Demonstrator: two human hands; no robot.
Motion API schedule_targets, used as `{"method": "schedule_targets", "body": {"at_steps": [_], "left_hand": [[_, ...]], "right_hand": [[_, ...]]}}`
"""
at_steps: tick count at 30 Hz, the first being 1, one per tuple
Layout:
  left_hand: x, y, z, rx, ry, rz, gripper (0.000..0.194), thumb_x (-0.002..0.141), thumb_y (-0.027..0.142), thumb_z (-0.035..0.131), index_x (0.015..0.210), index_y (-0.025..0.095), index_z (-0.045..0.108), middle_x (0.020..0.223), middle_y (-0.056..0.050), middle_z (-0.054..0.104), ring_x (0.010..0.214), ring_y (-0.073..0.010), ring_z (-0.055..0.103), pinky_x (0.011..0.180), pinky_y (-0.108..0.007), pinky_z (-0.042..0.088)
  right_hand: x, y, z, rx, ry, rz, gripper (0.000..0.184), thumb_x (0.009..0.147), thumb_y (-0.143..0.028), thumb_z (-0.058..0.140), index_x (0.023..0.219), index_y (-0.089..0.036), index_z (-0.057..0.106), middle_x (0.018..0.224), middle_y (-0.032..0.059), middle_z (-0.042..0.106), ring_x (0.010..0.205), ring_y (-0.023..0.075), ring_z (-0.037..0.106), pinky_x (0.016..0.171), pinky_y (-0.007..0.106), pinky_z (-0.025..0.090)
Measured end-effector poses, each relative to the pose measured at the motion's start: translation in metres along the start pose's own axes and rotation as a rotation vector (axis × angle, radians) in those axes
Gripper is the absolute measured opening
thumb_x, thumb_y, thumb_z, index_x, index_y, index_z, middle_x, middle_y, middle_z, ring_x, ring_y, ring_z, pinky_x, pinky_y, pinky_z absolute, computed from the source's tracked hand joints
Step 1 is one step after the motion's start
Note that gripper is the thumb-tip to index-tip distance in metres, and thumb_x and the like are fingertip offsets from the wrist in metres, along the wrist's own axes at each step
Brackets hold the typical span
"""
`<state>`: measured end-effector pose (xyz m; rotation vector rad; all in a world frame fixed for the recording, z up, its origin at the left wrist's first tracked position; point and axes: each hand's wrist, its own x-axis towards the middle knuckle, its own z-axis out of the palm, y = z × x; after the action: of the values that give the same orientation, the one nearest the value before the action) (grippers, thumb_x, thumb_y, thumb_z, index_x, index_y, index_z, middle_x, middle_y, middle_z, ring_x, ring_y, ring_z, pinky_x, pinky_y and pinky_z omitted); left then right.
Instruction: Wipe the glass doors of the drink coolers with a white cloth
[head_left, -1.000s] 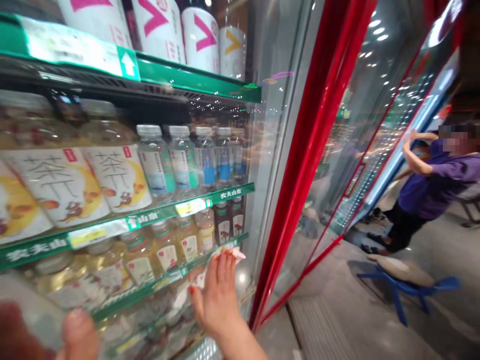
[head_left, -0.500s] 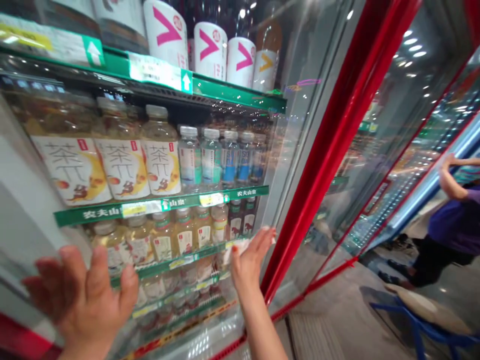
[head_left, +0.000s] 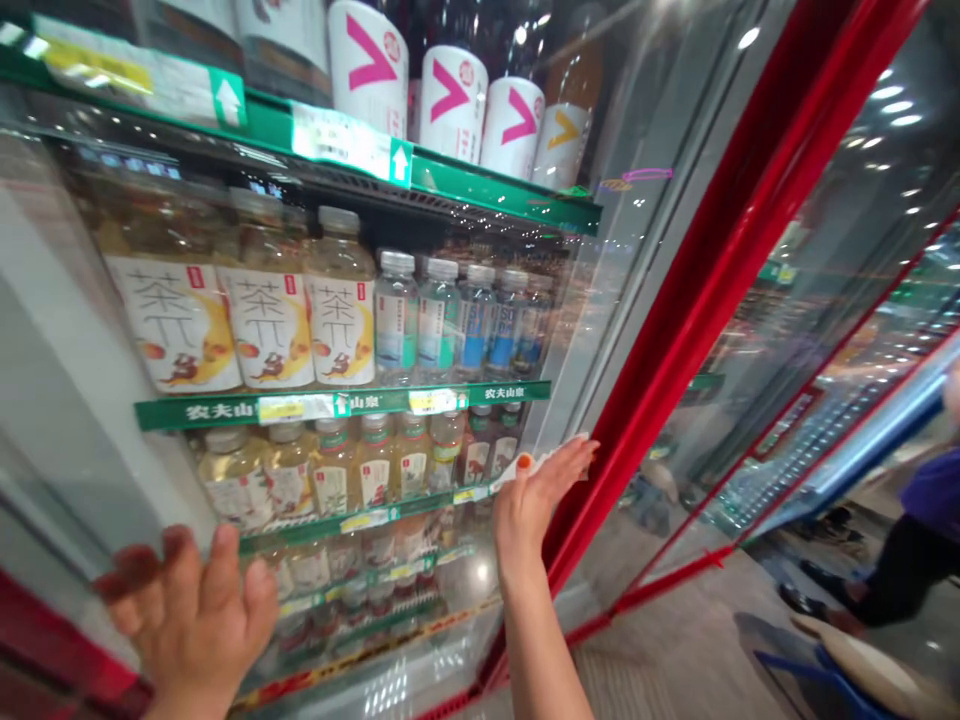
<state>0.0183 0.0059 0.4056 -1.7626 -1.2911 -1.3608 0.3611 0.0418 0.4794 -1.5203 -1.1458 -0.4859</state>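
Observation:
My right hand [head_left: 536,495] lies flat against the glass of a drinks cooler door [head_left: 592,320], fingers stretched out toward its red frame [head_left: 675,310], pressing a white cloth [head_left: 517,465] whose edge shows under the fingers. My left hand [head_left: 199,625] is low at the left, fingers spread, resting on the same glass near the door's left edge. Behind the glass stand tea bottles [head_left: 262,310] with white and yellow labels, and smaller water bottles [head_left: 457,320] beside them.
Green shelf rails [head_left: 337,405] carry price tags. Large white bottles with pink marks [head_left: 450,100] fill the top shelf. A second glass door [head_left: 825,330] stands open to the right. A person in purple [head_left: 911,540] stands at far right near a blue stool [head_left: 817,670].
My right hand has slid up and right across the glass toward the red frame. My left hand came into view with spread fingers. The view swung left, and the person in purple moved toward the frame's edge.

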Motion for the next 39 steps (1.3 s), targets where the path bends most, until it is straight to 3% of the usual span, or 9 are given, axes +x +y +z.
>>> {"method": "schedule_targets", "body": {"at_steps": [4, 7, 11, 14, 21, 27, 29, 35, 39], "left_hand": [[0.015, 0.018, -0.001, 0.230, 0.104, 0.140, 0.097, 0.091, 0.019, 0.067, 0.178, 0.025, 0.024, 0.188, -0.013, 0.018, 0.177, -0.0358, 0.014, 0.142, -0.072, 0.020], [0.023, 0.019, -0.011, 0.227, 0.077, 0.188, 0.096, 0.091, 0.020, 0.072, 0.177, 0.021, 0.028, 0.188, -0.012, 0.019, 0.177, -0.0306, 0.012, 0.147, -0.058, 0.014], [0.023, 0.010, -0.016, 0.246, 0.064, 0.225, 0.096, 0.091, 0.023, 0.076, 0.176, 0.026, 0.032, 0.188, -0.005, 0.022, 0.177, -0.0231, 0.013, 0.148, -0.044, 0.011], [0.017, 0.005, -0.009, 0.246, 0.112, 0.215, 0.096, 0.091, 0.023, 0.076, 0.176, 0.028, 0.031, 0.188, -0.005, 0.020, 0.178, -0.0217, 0.007, 0.148, -0.047, 0.004], [0.013, 0.008, 0.001, 0.250, 0.147, 0.165, 0.096, 0.091, 0.023, 0.075, 0.176, 0.024, 0.030, 0.187, -0.008, 0.021, 0.177, -0.0229, 0.011, 0.149, -0.051, 0.006], [0.013, 0.015, 0.002, 0.237, 0.180, 0.117, 0.095, 0.092, 0.026, 0.076, 0.176, 0.023, 0.030, 0.187, -0.012, 0.021, 0.177, -0.0274, 0.017, 0.147, -0.054, 0.013], [0.012, 0.014, 0.002, 0.215, 0.209, 0.101, 0.097, 0.094, 0.028, 0.074, 0.177, 0.016, 0.025, 0.186, -0.016, 0.022, 0.177, -0.0297, 0.018, 0.147, -0.055, 0.014], [0.001, 0.007, 0.008, 0.133, 0.319, 0.098, 0.096, 0.100, 0.037, 0.064, 0.178, 0.014, 0.013, 0.189, -0.019, 0.004, 0.178, -0.0335, 0.008, 0.146, -0.060, 0.010], [-0.008, 0.004, 0.016, 0.106, 0.315, 0.068, 0.102, 0.096, 0.039, 0.072, 0.179, 0.022, 0.015, 0.190, -0.017, 0.005, 0.178, -0.0373, 0.008, 0.145, -0.066, 0.012]], "right_hand": [[-0.024, -0.068, 0.012, 0.043, -0.167, -0.468, 0.097, 0.109, -0.055, 0.054, 0.183, -0.019, 0.003, 0.189, 0.0180, 0.017, 0.177, 0.0459, 0.003, 0.135, 0.079, 0.025], [-0.041, -0.069, 0.011, 0.076, -0.208, -0.800, 0.093, 0.107, -0.060, 0.060, 0.183, -0.032, 0.013, 0.187, 0.0054, 0.031, 0.178, 0.0363, 0.005, 0.141, 0.067, 0.024], [0.024, -0.024, -0.009, -0.011, -0.029, -0.291, 0.096, 0.113, -0.060, 0.041, 0.181, -0.017, -0.012, 0.189, 0.0252, -0.003, 0.176, 0.0479, -0.004, 0.133, 0.083, 0.021], [0.066, -0.049, -0.013, -0.006, 0.064, -0.105, 0.092, 0.115, -0.057, 0.033, 0.180, -0.012, -0.016, 0.188, 0.0301, -0.007, 0.175, 0.0512, -0.002, 0.132, 0.085, 0.019], [0.006, -0.118, -0.006, 0.029, -0.394, -1.147, 0.077, 0.110, -0.061, 0.054, 0.179, -0.044, 0.024, 0.180, -0.0064, 0.046, 0.172, 0.0282, 0.032, 0.143, 0.054, 0.025], [0.133, -0.174, -0.048, -0.067, -0.069, -0.630, 0.091, 0.116, -0.063, 0.036, 0.180, -0.005, 0.011, 0.189, 0.0256, 0.012, 0.177, 0.0439, -0.003, 0.139, 0.072, 0.009], [0.130, -0.210, -0.042, -0.029, -0.049, -0.737, 0.087, 0.115, -0.059, 0.039, 0.180, -0.006, 0.014, 0.189, 0.0222, 0.014, 0.177, 0.0423, -0.005, 0.140, 0.071, 0.006], [0.048, -0.231, -0.009, 0.012, -0.304, -1.768, 0.068, 0.109, -0.049, 0.054, 0.174, -0.030, 0.042, 0.184, -0.0102, 0.037, 0.176, 0.0166, 0.017, 0.144, 0.039, 0.024], [0.103, -0.262, -0.025, 0.074, -0.172, -1.401, 0.079, 0.112, -0.057, 0.050, 0.179, -0.021, 0.030, 0.188, 0.0027, 0.029, 0.178, 0.0289, 0.010, 0.145, 0.059, 0.012]]}}
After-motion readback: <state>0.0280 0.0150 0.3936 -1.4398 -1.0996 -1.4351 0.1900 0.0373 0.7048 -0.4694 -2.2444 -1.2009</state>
